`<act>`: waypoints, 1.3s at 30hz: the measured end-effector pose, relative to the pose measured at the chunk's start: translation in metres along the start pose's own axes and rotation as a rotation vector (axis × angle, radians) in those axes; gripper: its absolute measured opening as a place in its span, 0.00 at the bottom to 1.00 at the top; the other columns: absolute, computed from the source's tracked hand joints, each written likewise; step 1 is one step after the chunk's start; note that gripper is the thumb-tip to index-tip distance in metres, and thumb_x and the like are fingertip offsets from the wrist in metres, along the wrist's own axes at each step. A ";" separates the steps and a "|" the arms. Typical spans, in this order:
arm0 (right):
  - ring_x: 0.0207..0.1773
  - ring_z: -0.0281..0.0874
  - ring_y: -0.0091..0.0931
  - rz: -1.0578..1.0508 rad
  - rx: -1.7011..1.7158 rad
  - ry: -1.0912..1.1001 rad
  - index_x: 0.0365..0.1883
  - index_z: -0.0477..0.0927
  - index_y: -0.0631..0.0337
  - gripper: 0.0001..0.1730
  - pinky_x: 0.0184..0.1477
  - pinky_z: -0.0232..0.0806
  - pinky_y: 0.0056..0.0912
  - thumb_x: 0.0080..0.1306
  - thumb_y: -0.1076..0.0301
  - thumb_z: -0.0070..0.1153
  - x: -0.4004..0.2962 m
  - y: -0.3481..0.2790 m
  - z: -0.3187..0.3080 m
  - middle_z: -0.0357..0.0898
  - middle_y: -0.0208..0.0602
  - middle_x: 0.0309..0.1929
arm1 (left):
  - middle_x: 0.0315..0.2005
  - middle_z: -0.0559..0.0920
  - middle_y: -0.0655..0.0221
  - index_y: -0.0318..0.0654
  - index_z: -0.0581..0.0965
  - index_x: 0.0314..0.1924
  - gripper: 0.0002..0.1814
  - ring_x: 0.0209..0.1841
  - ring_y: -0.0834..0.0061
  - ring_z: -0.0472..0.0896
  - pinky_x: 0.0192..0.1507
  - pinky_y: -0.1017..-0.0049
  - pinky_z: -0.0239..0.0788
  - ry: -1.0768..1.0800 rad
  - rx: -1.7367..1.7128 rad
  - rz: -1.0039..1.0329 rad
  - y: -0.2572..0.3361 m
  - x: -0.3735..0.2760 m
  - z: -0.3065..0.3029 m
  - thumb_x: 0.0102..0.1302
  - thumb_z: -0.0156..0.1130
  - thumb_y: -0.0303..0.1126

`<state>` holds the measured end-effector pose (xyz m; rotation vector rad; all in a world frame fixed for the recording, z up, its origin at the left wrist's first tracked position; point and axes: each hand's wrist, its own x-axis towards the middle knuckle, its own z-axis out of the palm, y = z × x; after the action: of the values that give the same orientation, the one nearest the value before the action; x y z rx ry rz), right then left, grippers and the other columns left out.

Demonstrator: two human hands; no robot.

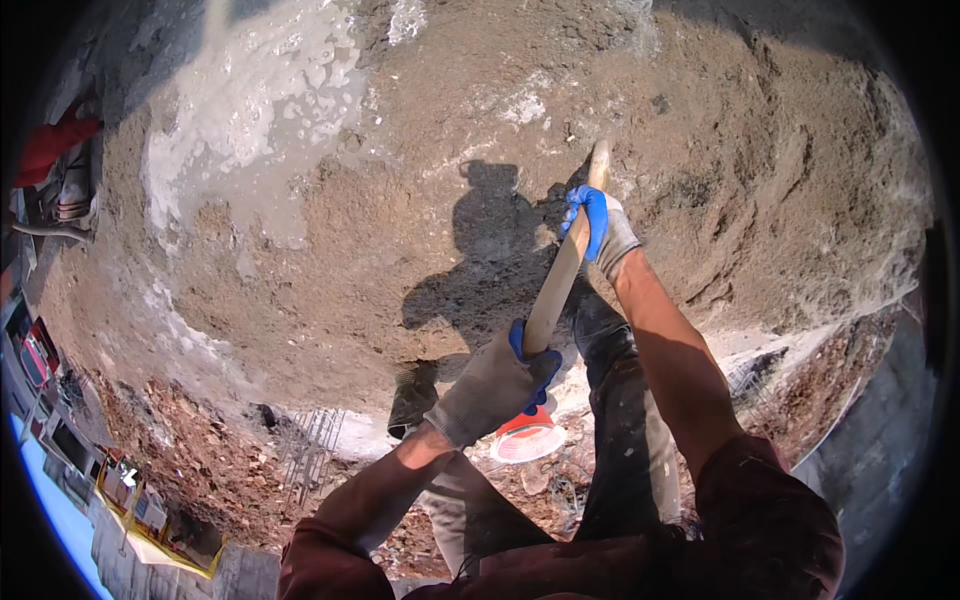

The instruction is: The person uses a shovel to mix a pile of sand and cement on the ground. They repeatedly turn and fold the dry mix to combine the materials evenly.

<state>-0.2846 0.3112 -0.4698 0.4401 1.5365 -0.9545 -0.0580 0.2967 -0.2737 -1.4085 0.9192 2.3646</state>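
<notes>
Both my hands wear knit gloves with blue coated palms and grip a long wooden tool handle (pixel 556 289). My left hand (pixel 495 382) is closed around its lower part, close to my body. Farther up, my right hand (pixel 601 221) wraps the handle near its far end. That end points at rough, damp grey-brown ground (pixel 360 247), which may be fresh concrete or mortar. No tool head shows, and I cannot tell whether the tip touches the surface. Behind my left hand lies an orange round object with a white rim (pixel 529 436), partly hidden.
Wet, pale slurry (pixel 247 112) spreads at upper left. My dark boot (pixel 414 397) stands by the material's near edge. Metal mesh (pixel 311 450) sticks out above reddish rubble (pixel 217 442). A red-sleeved person (pixel 56 150) is at far left, near a hose (pixel 56 231).
</notes>
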 end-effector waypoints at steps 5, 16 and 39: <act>0.20 0.68 0.31 -0.087 -0.077 -0.069 0.30 0.73 0.55 0.02 0.26 0.69 0.40 0.60 0.69 0.52 -0.061 0.065 0.120 0.68 0.32 0.20 | 0.24 0.78 0.71 0.33 0.72 0.43 0.16 0.23 0.83 0.77 0.24 0.79 0.71 0.071 0.026 -0.136 -0.026 -0.087 -0.087 0.68 0.63 0.39; 0.33 0.77 0.40 0.268 0.272 -0.538 0.45 0.64 0.65 0.16 0.38 0.74 0.50 0.67 0.69 0.55 -0.173 0.265 0.416 0.71 0.43 0.34 | 0.25 0.78 0.67 0.31 0.74 0.47 0.24 0.18 0.78 0.74 0.19 0.77 0.69 0.271 -0.047 -0.060 -0.116 -0.338 -0.346 0.53 0.73 0.31; 0.17 0.68 0.29 -0.391 -0.132 0.341 0.38 0.71 0.59 0.12 0.17 0.68 0.35 0.64 0.65 0.59 -0.055 -0.149 -0.208 0.68 0.34 0.22 | 0.24 0.74 0.75 0.39 0.72 0.43 0.14 0.21 0.85 0.72 0.22 0.79 0.66 -0.334 -0.325 0.334 -0.047 0.149 0.227 0.64 0.66 0.36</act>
<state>-0.5155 0.3969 -0.3805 0.2160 2.0325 -1.1059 -0.2699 0.4585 -0.3436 -0.9580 0.7485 2.9921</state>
